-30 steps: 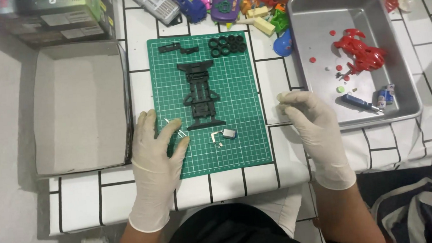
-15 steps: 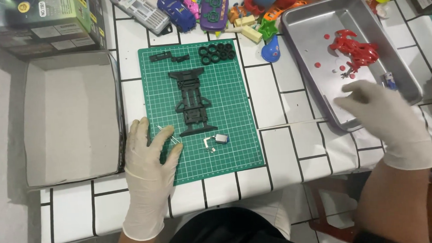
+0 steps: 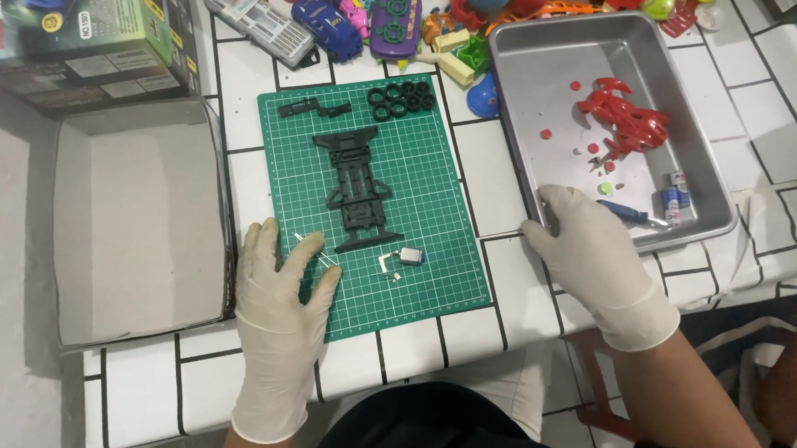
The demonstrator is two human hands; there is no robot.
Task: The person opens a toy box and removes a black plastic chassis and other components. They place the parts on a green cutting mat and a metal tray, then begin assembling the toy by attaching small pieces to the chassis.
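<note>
Black chassis [image 3: 357, 190] is laid bare at the middle of the green cutting mat [image 3: 438, 276]; tyres [image 3: 401, 99] and a small motor [image 3: 409, 256] are unfitted. Left hand [image 3: 279, 294] is rested flat, fingers spread; right hand [image 3: 591, 259], fingers loosely together, touches the metal tray [image 3: 536, 71] rim.

Both hands, left hand [image 3: 280, 298] & right hand [image 3: 593, 261], in off-white gloves. Cutting mat [image 3: 436, 249] green w/ pale grid lines; chassis [image 3: 356, 192] & tyres [image 3: 401, 99] on it black; table [image 3: 242, 182] white tiles w/ black grout lines. Tray [image 3: 545, 71] silver-grey w/ red body shell [image 3: 631, 123] & red dots, open box [image 3: 135, 220] grey-beige inside.
</note>
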